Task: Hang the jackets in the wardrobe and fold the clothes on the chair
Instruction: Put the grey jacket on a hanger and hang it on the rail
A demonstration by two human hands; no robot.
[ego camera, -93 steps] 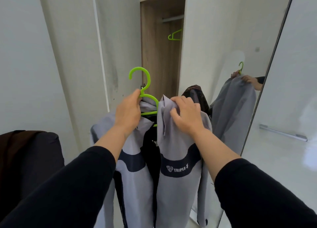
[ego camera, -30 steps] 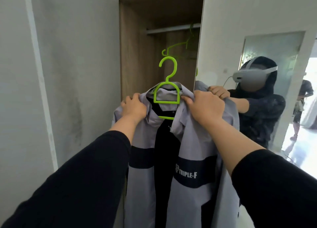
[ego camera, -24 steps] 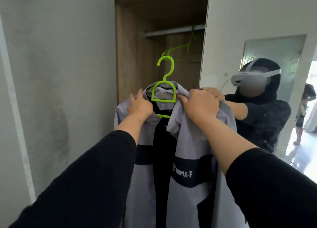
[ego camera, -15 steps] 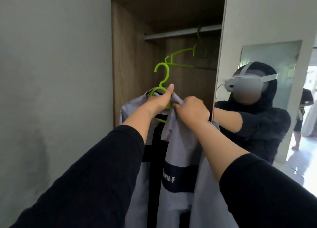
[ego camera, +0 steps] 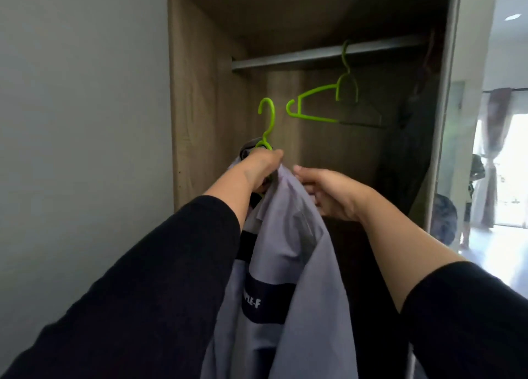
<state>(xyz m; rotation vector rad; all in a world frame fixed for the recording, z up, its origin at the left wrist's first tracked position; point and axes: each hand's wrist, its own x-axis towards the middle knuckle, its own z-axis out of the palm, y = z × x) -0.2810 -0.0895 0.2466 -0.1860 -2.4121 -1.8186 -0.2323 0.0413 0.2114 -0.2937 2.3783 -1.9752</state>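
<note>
Sleeves: black, matte fabric, covering both forearms at the near edge of view.
Jacket: smooth light-grey cloth with a dark band across the chest carrying partly hidden white lettering; it hangs in soft vertical folds between the two arms, its collar at hand level.
Left hand: fingers curled around the neck of the jacket's hanger together with the collar cloth; grip closed on the hanger.
Right hand: touching the jacket's shoulder just right of the collar, fingers bent against the cloth; whether they pinch it cannot be told.
Jacket's hanger: bright green plastic, thin round section, open hook pointing up; it stands above the left hand, below the rail and not touching it.
Wardrobe: wood-grain panels, open front, dim interior; the jacket is at its opening.
Rail: grey metal bar, horizontal, across the top of the compartment.
Spare hanger: same green plastic, bare, hooked on the rail, well above and right of the hands.
Dark garment: hangs at the right end of the compartment; detail unclear.
</note>
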